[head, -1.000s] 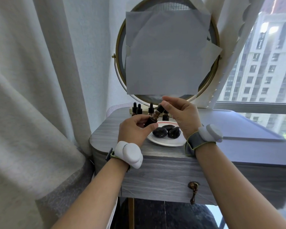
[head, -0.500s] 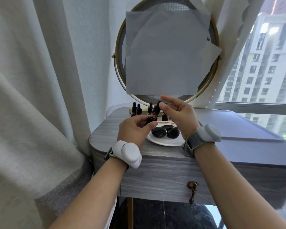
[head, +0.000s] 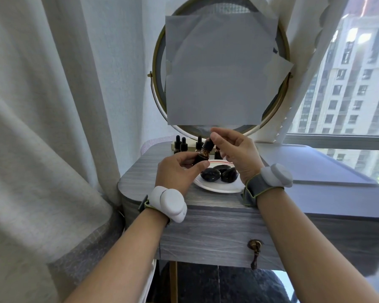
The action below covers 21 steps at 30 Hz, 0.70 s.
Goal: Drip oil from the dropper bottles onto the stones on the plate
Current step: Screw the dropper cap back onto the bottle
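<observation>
Home setting, likely a bedroom corner by a window. Indicators: grey wood-grain desk [head: 217, 228] with drawer pull [head: 254, 250], round tilting vanity mirror [head: 280, 101] covered with paper, pale curtains [head: 42, 127], high-rise apartment blocks [head: 346, 84] outside.

I see a grey wood-grain worktop [head: 217, 217] with a brass drawer pull [head: 254, 248], pale curtains [head: 42, 127] left, a paper-covered round mirror [head: 221, 66] behind, and a daylit window [head: 348, 84] right.
</observation>
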Each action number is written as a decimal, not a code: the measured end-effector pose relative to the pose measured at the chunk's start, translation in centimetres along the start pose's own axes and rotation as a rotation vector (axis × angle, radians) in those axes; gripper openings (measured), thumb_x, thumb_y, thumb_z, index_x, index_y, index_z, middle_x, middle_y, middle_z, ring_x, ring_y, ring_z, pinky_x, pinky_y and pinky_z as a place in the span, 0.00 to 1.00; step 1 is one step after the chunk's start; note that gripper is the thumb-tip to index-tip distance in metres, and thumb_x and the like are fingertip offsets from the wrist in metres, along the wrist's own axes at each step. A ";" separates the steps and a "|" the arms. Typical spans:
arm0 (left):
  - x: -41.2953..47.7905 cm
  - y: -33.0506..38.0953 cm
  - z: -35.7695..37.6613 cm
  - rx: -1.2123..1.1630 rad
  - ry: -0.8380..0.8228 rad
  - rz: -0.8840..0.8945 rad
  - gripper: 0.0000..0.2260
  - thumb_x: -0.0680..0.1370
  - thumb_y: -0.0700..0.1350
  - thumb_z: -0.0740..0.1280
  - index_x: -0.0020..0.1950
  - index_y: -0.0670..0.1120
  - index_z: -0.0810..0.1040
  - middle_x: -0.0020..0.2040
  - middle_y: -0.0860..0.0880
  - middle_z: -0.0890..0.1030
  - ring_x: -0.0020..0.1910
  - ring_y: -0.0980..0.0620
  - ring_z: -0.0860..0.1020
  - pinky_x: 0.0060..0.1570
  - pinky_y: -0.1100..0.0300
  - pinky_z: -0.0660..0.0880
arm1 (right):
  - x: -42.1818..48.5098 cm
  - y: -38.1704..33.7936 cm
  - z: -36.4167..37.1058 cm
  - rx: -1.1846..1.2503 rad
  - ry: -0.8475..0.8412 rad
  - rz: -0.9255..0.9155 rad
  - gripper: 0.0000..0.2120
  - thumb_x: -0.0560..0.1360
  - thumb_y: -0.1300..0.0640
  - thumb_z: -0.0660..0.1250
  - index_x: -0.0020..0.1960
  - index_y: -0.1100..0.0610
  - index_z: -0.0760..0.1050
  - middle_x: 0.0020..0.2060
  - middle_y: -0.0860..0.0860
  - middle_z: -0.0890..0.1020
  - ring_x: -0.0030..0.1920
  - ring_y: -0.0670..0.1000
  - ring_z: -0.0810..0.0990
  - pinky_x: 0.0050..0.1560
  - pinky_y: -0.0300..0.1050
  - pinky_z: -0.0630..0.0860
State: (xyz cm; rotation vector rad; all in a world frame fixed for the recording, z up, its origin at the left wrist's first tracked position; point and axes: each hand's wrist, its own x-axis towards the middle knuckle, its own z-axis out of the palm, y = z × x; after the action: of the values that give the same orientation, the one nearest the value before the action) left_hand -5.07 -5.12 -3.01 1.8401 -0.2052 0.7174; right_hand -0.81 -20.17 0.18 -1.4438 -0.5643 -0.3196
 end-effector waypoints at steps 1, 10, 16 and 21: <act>0.0 0.0 0.0 0.003 0.002 0.001 0.11 0.69 0.49 0.75 0.50 0.52 0.83 0.38 0.64 0.80 0.39 0.72 0.77 0.39 0.82 0.69 | 0.0 0.0 0.0 0.019 -0.012 0.001 0.11 0.74 0.57 0.71 0.56 0.55 0.79 0.43 0.49 0.86 0.31 0.38 0.76 0.31 0.30 0.70; 0.0 -0.1 -0.1 0.009 -0.017 0.011 0.13 0.68 0.49 0.76 0.51 0.52 0.83 0.42 0.60 0.83 0.42 0.66 0.79 0.41 0.80 0.71 | 0.0 0.1 0.1 -0.065 -0.024 0.005 0.11 0.72 0.55 0.73 0.54 0.53 0.81 0.32 0.42 0.80 0.31 0.39 0.75 0.32 0.30 0.71; 0.0 -0.1 -0.1 0.008 0.015 0.001 0.10 0.69 0.49 0.75 0.49 0.53 0.82 0.39 0.62 0.81 0.41 0.68 0.78 0.40 0.81 0.69 | 0.0 0.0 0.0 0.026 0.006 0.014 0.10 0.73 0.59 0.72 0.54 0.53 0.80 0.41 0.46 0.86 0.30 0.39 0.76 0.31 0.31 0.71; 0.0 0.0 -0.1 0.010 0.015 0.002 0.12 0.68 0.48 0.75 0.50 0.52 0.83 0.40 0.60 0.82 0.40 0.67 0.79 0.41 0.79 0.71 | -0.2 -0.2 0.1 0.029 -0.037 -0.003 0.13 0.73 0.64 0.71 0.57 0.57 0.79 0.38 0.46 0.84 0.31 0.39 0.78 0.31 0.30 0.71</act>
State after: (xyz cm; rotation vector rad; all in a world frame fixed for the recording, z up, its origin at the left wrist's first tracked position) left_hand -5.10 -5.02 -2.97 1.8440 -0.1938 0.7342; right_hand -1.04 -20.10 0.23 -1.4234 -0.5992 -0.2866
